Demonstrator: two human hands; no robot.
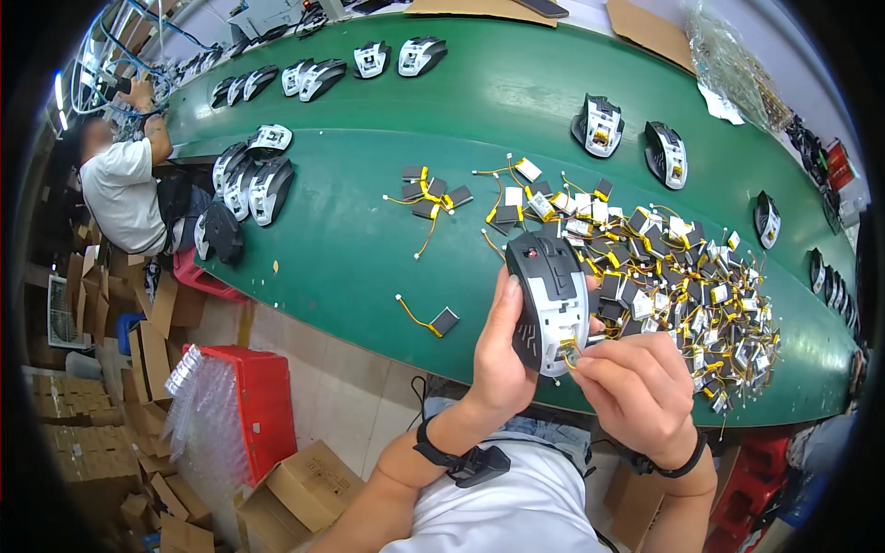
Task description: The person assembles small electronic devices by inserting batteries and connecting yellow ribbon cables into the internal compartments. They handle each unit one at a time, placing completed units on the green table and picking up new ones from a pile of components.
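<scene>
My left hand [501,355] is wrapped round a half-assembled computer mouse [560,300] with a black and white shell, held tilted above the table edge. In its open lower end a yellowish part [566,347] shows. My right hand [645,382] is closed in a pinch at that end, thumb and forefinger touching the opening. What sits between the fingertips is too small to make out. Right behind the mouse spreads a heap of small battery packs [636,267] with yellow tape and thin wires. One lone battery pack [445,321] lies left of my left hand.
More mice [265,189] stand in groups on the green table [341,221], and others [421,57] line the raised green belt behind. At the far left another person [124,180] sits working. A red crate [263,405] with bubble wrap and cardboard boxes [309,484] occupies the floor.
</scene>
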